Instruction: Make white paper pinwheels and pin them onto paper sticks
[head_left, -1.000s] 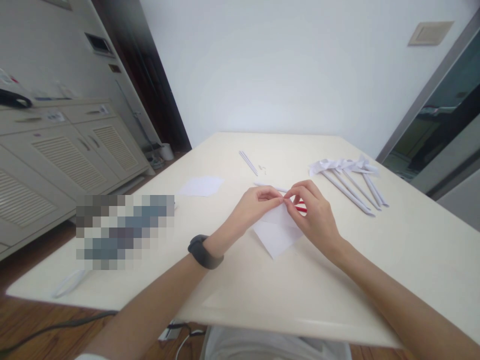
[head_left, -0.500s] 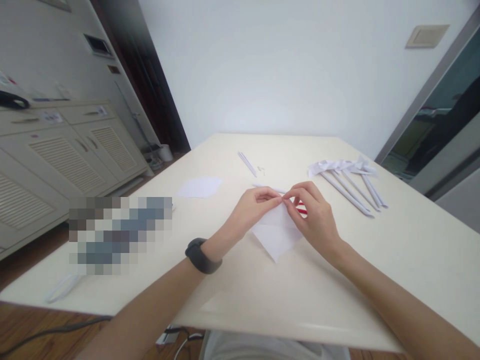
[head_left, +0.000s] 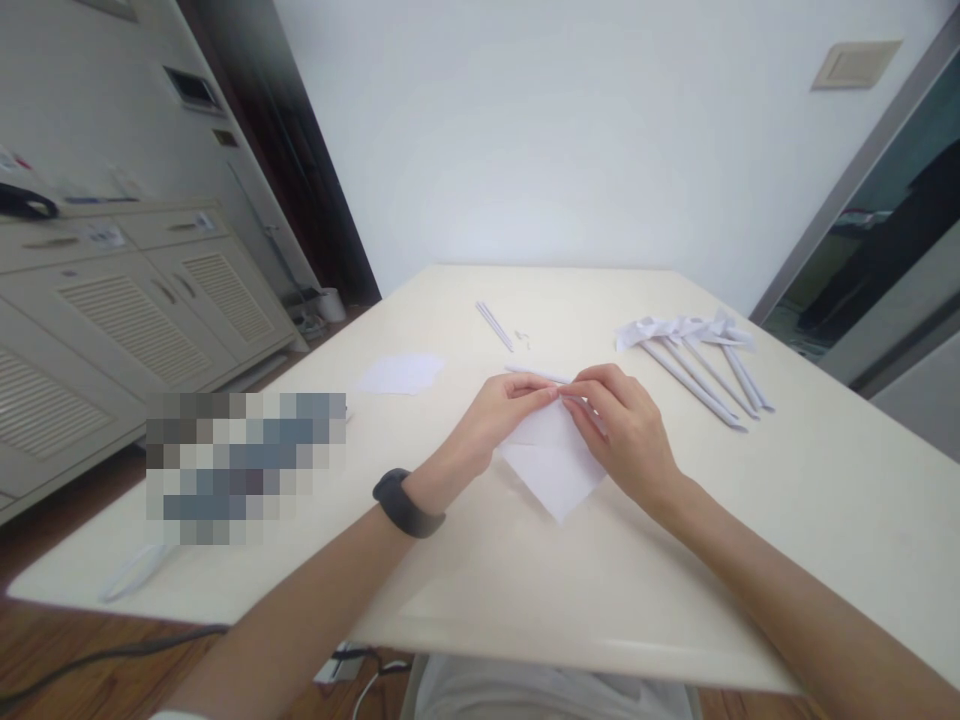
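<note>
White folded paper [head_left: 553, 468] lies flat near the middle of the cream table [head_left: 825, 500], folded to a triangle whose sharp corner points toward the near edge, with its long folded edge running left to right under the fingertips at the far side. Left hand [head_left: 499, 415] and right hand [head_left: 622, 425] meet at that far edge, thumb and forefinger of each pinched closed on the paper's top corner, the two sets of fingers touching each other. A dark wristband [head_left: 405, 503] sits on the left wrist. Just beyond the fingertips lies a thin white paper stick [head_left: 536, 375], its long axis running left to right. Farther off, a pair of thin sticks [head_left: 495, 325] points toward the far left, with a small bit just beside it that is too small to make out. At the far right lie several paper pinwheels on rolled stems [head_left: 697, 355], heads bunched at the far end and stems fanning toward the near right. A flat white paper sheet [head_left: 401, 373] rests to the left, well apart from the hands.
</note>
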